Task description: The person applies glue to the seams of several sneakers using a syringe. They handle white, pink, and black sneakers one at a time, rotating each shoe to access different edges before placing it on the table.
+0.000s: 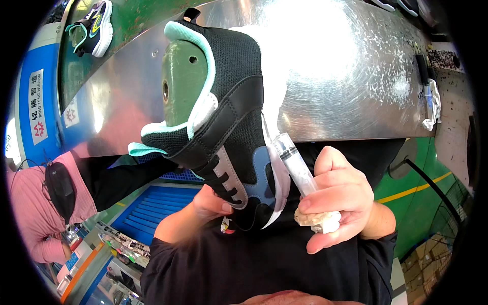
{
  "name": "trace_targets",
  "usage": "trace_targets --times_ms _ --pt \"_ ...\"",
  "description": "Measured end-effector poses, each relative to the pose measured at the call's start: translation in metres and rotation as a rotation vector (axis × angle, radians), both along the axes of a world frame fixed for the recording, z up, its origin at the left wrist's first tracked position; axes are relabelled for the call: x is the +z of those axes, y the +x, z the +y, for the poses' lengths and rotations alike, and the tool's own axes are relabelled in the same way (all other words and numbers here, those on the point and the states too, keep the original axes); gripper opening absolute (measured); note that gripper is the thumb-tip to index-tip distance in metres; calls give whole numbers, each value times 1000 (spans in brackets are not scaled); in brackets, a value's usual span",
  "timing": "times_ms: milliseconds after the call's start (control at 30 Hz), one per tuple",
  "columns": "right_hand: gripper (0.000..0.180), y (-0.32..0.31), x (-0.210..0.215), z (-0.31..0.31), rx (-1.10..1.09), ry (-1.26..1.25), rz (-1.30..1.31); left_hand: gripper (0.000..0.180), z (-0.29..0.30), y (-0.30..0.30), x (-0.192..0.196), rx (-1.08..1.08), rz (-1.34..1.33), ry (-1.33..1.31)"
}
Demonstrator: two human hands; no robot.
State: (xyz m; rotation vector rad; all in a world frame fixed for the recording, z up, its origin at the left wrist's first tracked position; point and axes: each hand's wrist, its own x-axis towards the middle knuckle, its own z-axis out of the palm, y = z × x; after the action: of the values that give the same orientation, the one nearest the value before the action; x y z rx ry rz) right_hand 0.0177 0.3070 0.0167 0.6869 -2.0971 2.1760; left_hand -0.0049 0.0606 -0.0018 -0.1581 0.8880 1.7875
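Note:
A black sneaker (239, 117) with mint lining, a blue side patch and a white sole stands tilted in front of me, a green shoe last (184, 81) inside it. My left hand (211, 202) is closed around the toe end, with most of its fingers hidden behind the shoe. Beside the sole, my right hand (343, 201) grips a clear syringe (296, 165) with a dark ring near its upper end. That end is close to the sole's edge; whether they touch, I cannot tell. A crumpled off-white lump (318, 221) is also held under those fingers.
Beyond the shoe lies a shiny metal worktop (345, 107) with white crumbs at its right. A thin tool with white residue (432, 104) rests at its right edge. Another sneaker (94, 28) sits on a green surface at upper left. A person in pink (51, 203) is at left.

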Motion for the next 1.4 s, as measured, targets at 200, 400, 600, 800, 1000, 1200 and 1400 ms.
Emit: trace_targets --times_ms 200,400,600,800,1000,1200,1400 --pt "47 4 7 2 55 -68 -58 80 14 8 -6 237 -106 192" --pt "47 16 13 10 122 -109 -150 95 -6 7 -8 51 -166 46" --pt "47 28 37 22 178 -90 -276 66 -27 22 -35 24 -226 176" --pt "52 49 70 44 186 69 -412 21 -5 21 -34 33 -568 280" --pt "49 70 102 62 117 212 -403 30 44 9 -22 27 -447 355" --pt "45 82 116 66 2 346 -261 36 80 1 -34 -3 -357 517" --pt "43 87 105 59 -127 491 -67 33 106 -9 -29 -10 -249 583"
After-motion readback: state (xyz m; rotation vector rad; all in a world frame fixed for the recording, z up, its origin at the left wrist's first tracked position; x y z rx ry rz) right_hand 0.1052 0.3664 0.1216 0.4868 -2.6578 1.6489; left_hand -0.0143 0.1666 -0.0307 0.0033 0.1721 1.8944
